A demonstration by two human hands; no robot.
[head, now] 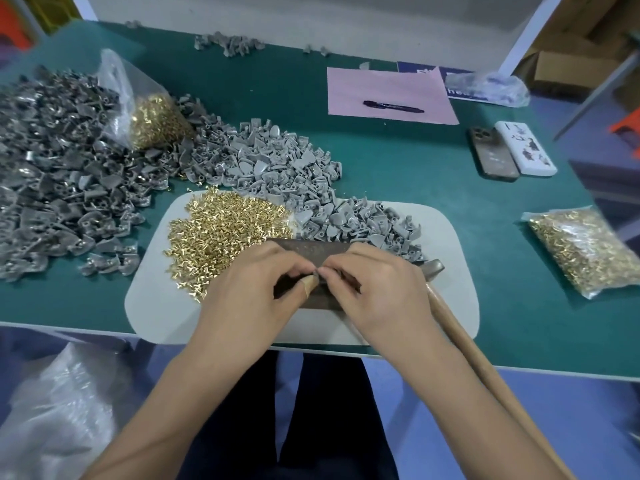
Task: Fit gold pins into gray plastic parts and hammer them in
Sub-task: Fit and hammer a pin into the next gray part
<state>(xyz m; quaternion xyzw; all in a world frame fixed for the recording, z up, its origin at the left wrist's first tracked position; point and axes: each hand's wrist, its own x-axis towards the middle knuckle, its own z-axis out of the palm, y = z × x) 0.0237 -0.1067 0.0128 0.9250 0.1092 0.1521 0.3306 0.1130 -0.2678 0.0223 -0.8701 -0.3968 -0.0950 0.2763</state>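
My left hand (252, 285) and my right hand (377, 289) meet over a dark metal block (311, 249) on the white board (156, 306). Both pinch one small gray plastic part (318, 274) between their fingertips; a pin there is too small to make out. Loose gold pins (221, 230) are heaped on the board's left half. Gray plastic parts (363, 220) are heaped on its far right. A hammer lies under my right hand, its head (434, 266) on the board and its wooden handle (485, 368) running toward me.
A big pile of gray parts with pins (59, 174) fills the left of the green table. A bag of gold pins (156, 119) sits behind, another bag (585, 251) at right. Two phones (512, 150), a pink sheet (388, 95) and a pen (393, 106) lie farther back.
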